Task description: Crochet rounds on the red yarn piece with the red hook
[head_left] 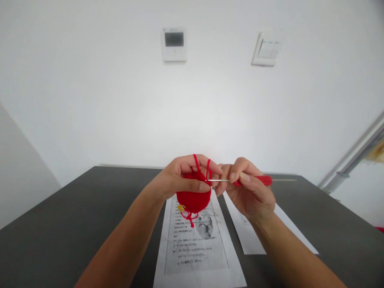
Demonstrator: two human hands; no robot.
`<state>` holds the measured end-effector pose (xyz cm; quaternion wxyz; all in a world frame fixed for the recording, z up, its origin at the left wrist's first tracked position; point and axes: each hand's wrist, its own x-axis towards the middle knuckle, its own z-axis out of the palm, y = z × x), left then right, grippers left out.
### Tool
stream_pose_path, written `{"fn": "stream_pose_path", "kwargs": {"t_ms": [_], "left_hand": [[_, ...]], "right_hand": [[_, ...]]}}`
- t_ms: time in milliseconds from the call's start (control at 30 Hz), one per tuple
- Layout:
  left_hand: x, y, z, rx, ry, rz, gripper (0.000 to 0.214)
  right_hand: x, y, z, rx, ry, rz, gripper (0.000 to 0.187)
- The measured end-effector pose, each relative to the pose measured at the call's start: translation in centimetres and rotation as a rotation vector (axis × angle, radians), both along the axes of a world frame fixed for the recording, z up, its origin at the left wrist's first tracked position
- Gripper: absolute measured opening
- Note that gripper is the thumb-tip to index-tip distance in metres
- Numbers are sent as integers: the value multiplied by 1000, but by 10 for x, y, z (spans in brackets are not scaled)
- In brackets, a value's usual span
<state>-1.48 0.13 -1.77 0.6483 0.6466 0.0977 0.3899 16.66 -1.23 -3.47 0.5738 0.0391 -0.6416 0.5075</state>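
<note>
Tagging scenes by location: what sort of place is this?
Likely a home or office room: a dark table against a white wall with a control panel and light switch, printed instruction sheets laid out for crochet.

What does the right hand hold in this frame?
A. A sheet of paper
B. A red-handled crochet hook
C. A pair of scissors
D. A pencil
B: the right hand grips a red-handled crochet hook whose metal tip points into the red crocheted piece held in the left hand.
</note>
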Motion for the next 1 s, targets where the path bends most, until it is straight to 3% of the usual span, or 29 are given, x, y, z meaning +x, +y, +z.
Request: {"fn": "stream_pose_path", "kwargs": {"t_ms": [200,333,467,567,667,767,1000], "left_hand": [[-3,1,2,14,69,148,33],[-3,2,5,30,128,293,37],[1,1,5,-28,149,243,45],[5,1,4,-64,137,217,45],[8,2,2,-83,135,241,48],[9,2,2,-71,130,263,50],[10,-4,6,-48,233,401,59]], "right_hand": [[2,3,-7,188,-38,-260,14],[9,7,-6,459,-191,-498,17],[16,11,2,860,-323,-752,20],[21,13,6,1004,-341,-905,23],[24,14,7,1017,-355,-953,23],[23,14,5,979,-367,-894,25],[22,10,2,803,-339,-840,29]]}}
